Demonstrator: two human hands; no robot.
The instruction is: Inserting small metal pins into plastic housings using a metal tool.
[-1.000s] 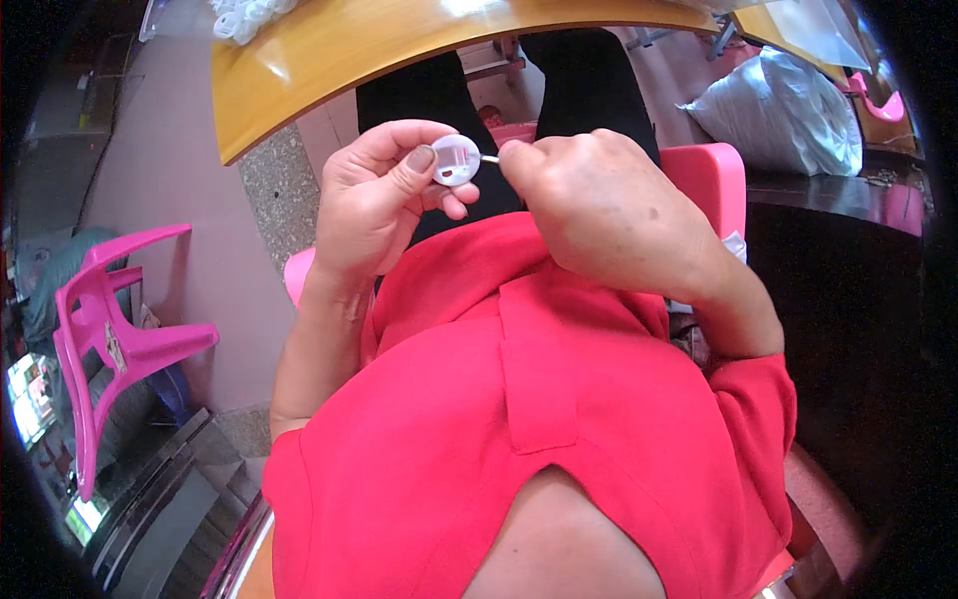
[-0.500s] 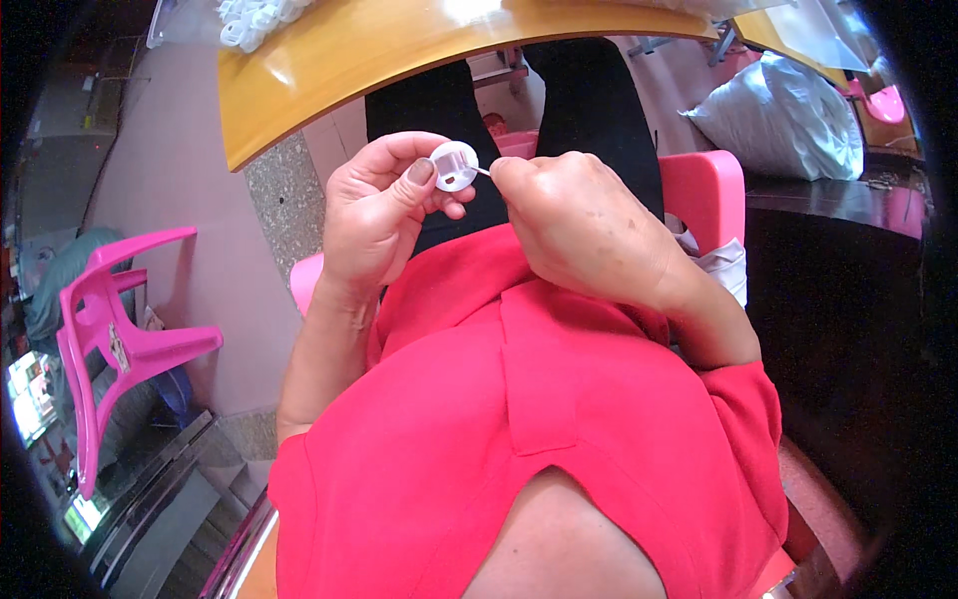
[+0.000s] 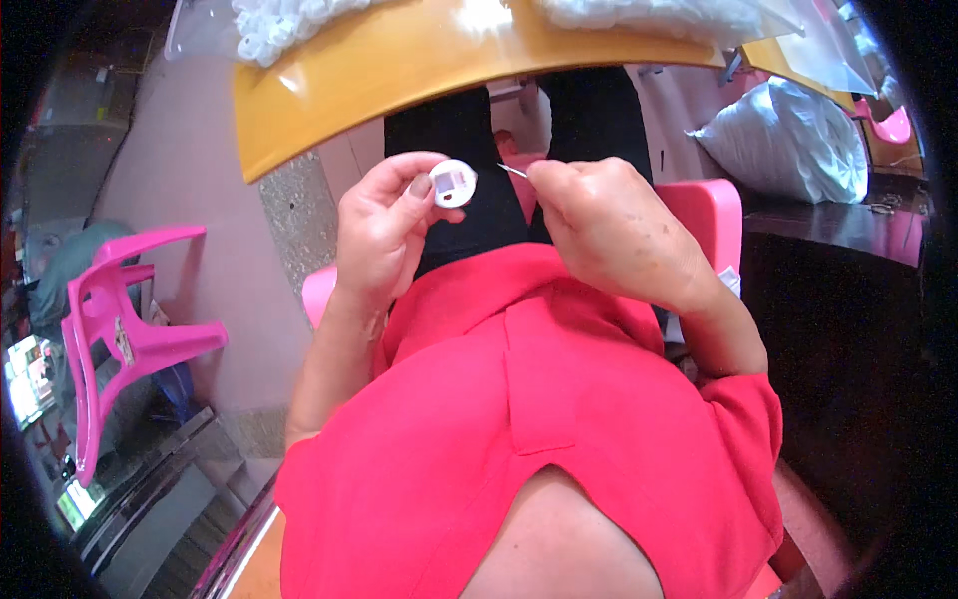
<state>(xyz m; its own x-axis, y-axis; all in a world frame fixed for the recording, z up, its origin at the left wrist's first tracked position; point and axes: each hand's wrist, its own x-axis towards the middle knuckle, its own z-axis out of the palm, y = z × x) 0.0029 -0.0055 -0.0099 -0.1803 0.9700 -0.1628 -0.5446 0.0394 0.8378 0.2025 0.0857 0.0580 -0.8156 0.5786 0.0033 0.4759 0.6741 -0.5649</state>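
White round piece [image 3: 455,182], seen from the head camera, sits in the person's left hand [image 3: 381,228], pinched at its left edge between the thumb and the curled fingers, above the lap and near the front edge of the table [image 3: 399,85]. Its upward face shows a greyish rectangular window and a small dark spot below it. To its right, the right hand [image 3: 621,228] is closed in a fist, back of the hand up, around a thin pointed tool [image 3: 512,171]; the tip points left toward the round piece, near it but apart, with black trousers [image 3: 597,125] behind the gap. On the yellow-brown table, small white parts [image 3: 284,28] are heaped at the left on clear plastic, and more pale pieces [image 3: 649,12] lie along the far edge of view. Pink armrests [image 3: 707,215] flank the person's red top [image 3: 419,399]. A pink plastic chair [image 3: 140,344] stands off to the left, and a bulging whitish sack [image 3: 788,140] rests well to the right.
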